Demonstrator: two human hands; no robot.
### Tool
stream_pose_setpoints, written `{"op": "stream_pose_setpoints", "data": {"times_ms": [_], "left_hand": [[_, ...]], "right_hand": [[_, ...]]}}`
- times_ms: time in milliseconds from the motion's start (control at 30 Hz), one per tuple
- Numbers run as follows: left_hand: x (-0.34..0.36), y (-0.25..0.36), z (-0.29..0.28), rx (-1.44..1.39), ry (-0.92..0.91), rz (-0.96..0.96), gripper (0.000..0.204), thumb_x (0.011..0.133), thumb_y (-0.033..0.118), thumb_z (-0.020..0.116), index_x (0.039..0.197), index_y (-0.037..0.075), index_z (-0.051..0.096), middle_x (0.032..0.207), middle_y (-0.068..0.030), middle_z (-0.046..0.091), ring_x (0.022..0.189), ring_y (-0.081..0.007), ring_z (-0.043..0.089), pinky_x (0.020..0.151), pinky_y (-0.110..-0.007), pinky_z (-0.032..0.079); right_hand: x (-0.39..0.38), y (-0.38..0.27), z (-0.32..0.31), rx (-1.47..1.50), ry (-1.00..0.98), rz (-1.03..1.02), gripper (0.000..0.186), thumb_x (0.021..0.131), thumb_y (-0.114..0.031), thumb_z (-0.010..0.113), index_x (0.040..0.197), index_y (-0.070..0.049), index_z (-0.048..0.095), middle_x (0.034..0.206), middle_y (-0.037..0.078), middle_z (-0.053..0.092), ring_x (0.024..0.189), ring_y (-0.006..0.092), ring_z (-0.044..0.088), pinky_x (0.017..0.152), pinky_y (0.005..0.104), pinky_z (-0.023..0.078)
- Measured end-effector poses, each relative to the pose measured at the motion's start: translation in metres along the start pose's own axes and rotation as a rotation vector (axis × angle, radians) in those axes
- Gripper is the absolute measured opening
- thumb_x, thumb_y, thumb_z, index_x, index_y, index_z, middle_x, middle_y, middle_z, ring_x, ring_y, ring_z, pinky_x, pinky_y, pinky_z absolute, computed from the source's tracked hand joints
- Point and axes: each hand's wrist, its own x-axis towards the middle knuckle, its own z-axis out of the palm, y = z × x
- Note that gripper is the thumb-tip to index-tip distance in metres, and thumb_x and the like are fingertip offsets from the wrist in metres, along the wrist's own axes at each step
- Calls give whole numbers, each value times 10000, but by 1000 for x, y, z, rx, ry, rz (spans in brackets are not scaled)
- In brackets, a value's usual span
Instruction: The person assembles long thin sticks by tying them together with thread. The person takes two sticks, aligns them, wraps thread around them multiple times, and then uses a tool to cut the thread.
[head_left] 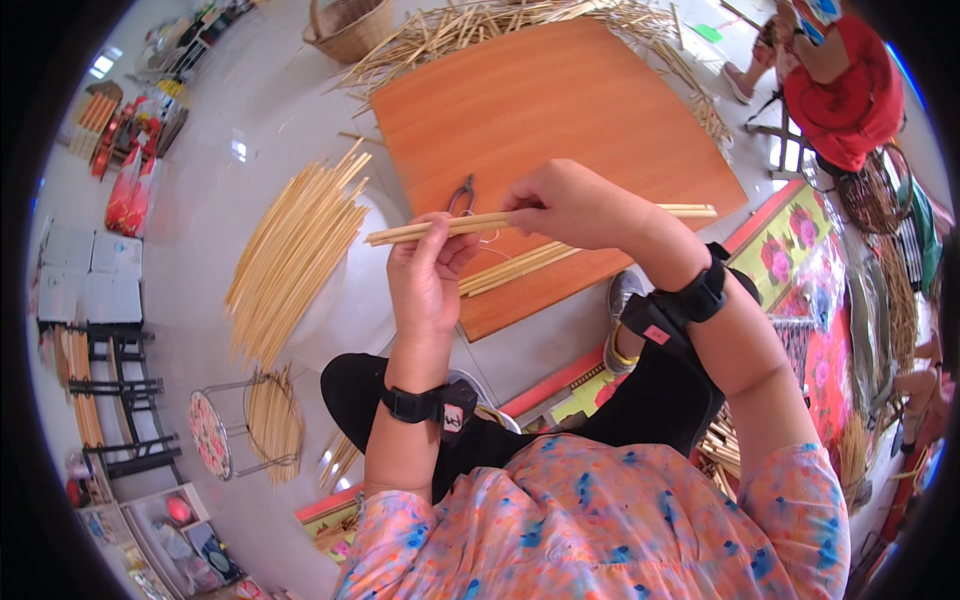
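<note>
Basically, both hands are on a few pale sticks (held sticks) (405,234) up in front of the person, above the near L part of the orange-brown tabletop (540,100). L hand (430,268): thumb + fingers clamped on the held sticks nr their L end, tips poking out past the grip. R hand (565,205): fingers curled in & pinched on same sticks farther along; fingertips partly hidden. More stick length shows beyond R wrist, approx. in line; can't tell if same pcs. Second bunch (520,268) lies on the tabletop's near side, just below the hands, w/ a bit of white string (490,238) nearby. Dark two-handled tool (462,192) sits on tabletop btwn the hands, type unclear. Off to L, big fanned stick pile (295,255) rests partly over a whitish, see-through-looking round surface (365,275). Loose sticks (470,38) are strewn past the tabletop's far edge, nr a woven basket (352,32). Upper R: another person in red (850,95), well apart. Black bands on both forearms.
</note>
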Motion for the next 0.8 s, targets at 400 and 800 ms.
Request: {"op": "stream_pose_setpoints", "data": {"times_ms": [400, 800], "left_hand": [[6, -11, -8, 50, -57, 132, 100, 948, 102, 608, 992, 16, 633, 906, -94, 686, 779, -180, 697, 743, -301, 592], [11, -8, -12, -25, -88, 188, 97, 947, 94, 604, 1002, 19, 631, 914, -107, 690, 789, -195, 699, 753, -310, 592]], "right_hand": [[-1, 7, 1, -72, 34, -104, 185, 856, -171, 604, 934, -58, 728, 750, 119, 688, 682, 253, 653, 636, 367, 508], [-2, 13, -8, -69, 520, -122, 202, 831, -196, 574, 901, -71, 717, 805, 170, 686, 785, 351, 671, 738, 416, 545]]}}
